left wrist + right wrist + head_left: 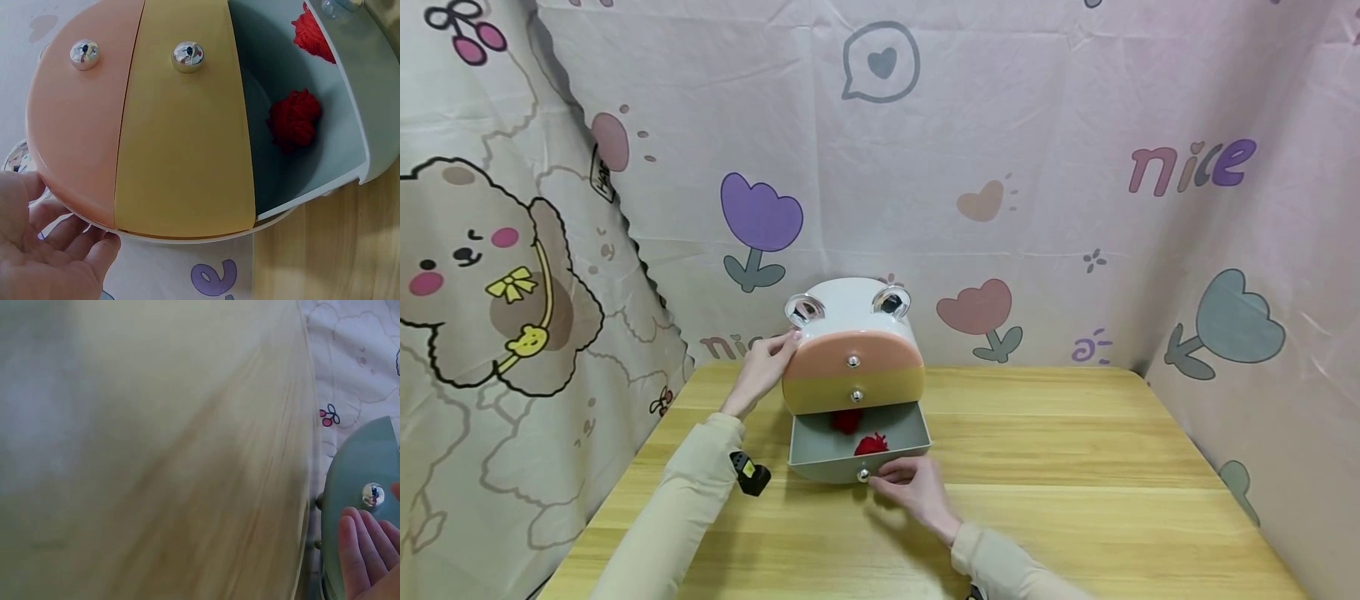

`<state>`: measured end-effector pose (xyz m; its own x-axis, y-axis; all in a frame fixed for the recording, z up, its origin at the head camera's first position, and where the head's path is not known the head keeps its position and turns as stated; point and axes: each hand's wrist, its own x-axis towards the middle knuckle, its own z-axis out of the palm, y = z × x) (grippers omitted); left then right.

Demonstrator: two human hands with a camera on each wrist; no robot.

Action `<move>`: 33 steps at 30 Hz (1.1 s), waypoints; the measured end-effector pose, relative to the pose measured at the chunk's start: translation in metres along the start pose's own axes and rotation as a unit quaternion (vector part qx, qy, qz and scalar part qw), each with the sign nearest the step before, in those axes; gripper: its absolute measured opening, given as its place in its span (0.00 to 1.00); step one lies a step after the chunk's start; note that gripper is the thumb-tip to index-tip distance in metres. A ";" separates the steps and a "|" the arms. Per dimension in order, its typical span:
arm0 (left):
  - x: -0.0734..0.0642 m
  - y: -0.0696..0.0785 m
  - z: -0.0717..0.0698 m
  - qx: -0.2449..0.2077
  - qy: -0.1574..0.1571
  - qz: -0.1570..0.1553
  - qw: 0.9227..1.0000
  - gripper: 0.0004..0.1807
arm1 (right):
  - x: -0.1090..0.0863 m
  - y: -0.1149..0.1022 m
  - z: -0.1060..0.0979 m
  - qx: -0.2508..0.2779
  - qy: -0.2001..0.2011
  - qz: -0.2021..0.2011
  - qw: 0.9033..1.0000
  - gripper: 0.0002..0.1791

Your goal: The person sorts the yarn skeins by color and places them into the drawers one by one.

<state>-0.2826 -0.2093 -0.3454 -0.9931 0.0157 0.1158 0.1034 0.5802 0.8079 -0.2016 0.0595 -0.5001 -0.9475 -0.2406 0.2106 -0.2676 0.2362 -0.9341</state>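
Observation:
A small frog-shaped drawer cabinet point(853, 375) stands on the table, white-topped with orange and yellow drawer fronts. Its lowest, grey-green drawer point(820, 472) is pulled out. Inside lie two red yarn bundles, one near the front point(872, 444) and one further back point(847, 420). My left hand point(766, 367) rests against the cabinet's left side, its fingers loosely bent along the edge in the left wrist view. Close to the drawer's silver knob point(863, 475) is my right hand point(917, 492). Its fingers point(357, 550) are straight beside the knob in the right wrist view.
The cabinet sits on a light wood-grain table point(1060, 467). Silver ring-shaped eyes point(891, 302) stick up from its top. A printed curtain point(880, 167) hangs behind the table and along both sides. A black wrist camera point(750, 473) is strapped on the left sleeve.

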 end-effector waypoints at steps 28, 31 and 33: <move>0.000 -0.001 0.001 -0.008 0.001 0.004 1.000 0.33 | 0.002 -0.003 0.015 0.024 0.026 0.029 0.999 0.13; 0.000 -0.001 0.001 -0.010 0.002 0.005 1.000 0.33 | 0.002 -0.003 0.017 0.017 0.029 0.023 0.999 0.13; 0.000 -0.001 0.001 -0.011 0.001 0.004 1.000 0.33 | 0.003 -0.003 0.017 0.012 0.031 0.021 0.999 0.13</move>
<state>-0.2829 -0.2094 -0.3465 -0.9922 0.0188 0.1235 0.1126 0.5617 0.8196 -0.2003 0.0418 -0.5022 -0.9673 -0.1712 0.1872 -0.2231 0.2227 -0.9490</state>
